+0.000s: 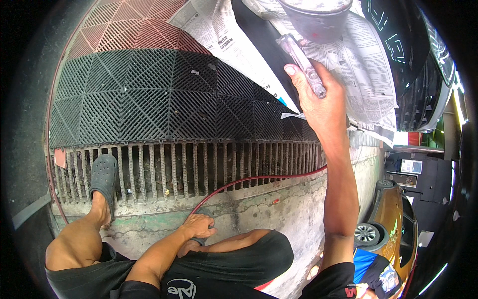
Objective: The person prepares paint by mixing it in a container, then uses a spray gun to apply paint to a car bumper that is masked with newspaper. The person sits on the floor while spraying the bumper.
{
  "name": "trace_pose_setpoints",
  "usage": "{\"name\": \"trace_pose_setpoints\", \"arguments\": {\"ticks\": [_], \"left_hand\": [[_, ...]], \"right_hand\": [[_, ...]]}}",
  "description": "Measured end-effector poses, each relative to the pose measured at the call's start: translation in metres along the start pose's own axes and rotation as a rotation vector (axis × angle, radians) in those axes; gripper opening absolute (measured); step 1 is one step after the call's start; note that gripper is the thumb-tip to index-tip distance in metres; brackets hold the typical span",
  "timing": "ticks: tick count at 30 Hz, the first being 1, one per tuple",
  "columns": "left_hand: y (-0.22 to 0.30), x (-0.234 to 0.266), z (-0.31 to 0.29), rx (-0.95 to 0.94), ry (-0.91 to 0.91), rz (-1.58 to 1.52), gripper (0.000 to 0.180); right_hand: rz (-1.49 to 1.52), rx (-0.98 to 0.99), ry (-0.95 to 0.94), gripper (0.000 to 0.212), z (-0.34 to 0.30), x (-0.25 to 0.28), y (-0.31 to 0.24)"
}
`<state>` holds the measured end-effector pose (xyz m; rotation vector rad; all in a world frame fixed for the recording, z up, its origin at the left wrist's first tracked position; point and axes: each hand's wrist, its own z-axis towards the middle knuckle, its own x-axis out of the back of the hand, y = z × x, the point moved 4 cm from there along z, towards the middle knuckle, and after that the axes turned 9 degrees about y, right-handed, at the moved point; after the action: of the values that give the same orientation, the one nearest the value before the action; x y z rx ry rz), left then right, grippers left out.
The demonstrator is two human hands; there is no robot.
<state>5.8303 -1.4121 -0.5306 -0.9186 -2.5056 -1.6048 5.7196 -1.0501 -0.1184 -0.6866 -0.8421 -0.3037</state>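
Slatted floor tiles (149,99) fill the upper left of the frame. At upper right, the right hand (324,94) grips a spray-gun-like tool (302,65) by its stained, translucent handle; a grey cup (317,26) shows just beyond, over newspaper (372,82). Paper appears already laid on both sides of a dark strip (261,42), itself uncovered; how much of that strip is finished and how much left cannot be told. Lower centre, the left hand (200,225) curls beside a red hose (259,178); whether it holds it is unclear. A gold car (392,224) stands at lower right.
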Motion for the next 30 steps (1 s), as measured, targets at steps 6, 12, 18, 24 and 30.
{"name": "trace_pose_setpoints", "arguments": {"ticks": [6,12,18,24,30], "left_hand": [[0.0006,0.0005,-0.0002,0.009,0.002,0.001,0.057],[-0.0028,-0.0029,0.0013,0.004,0.003,-0.002,0.057],[0.0002,0.0003,0.0009,0.001,0.001,0.0,0.057],[-0.0005,0.0009,0.0002,-0.006,0.009,0.001,0.057],[-0.0006,0.0007,0.0006,-0.006,0.007,-0.001,0.057]], "right_hand": [[-0.016,0.045,-0.001,0.039,0.0019,-0.001,-0.0033],[-0.038,0.0,-0.01,0.041,0.0027,-0.0015,0.0027],[-0.015,0.046,0.011,0.04,0.0003,-0.0001,0.0033],[-0.043,-0.011,-0.031,0.048,0.0013,-0.0014,0.0011],[-0.049,-0.011,-0.03,0.049,0.0023,-0.0017,0.0023]]}}
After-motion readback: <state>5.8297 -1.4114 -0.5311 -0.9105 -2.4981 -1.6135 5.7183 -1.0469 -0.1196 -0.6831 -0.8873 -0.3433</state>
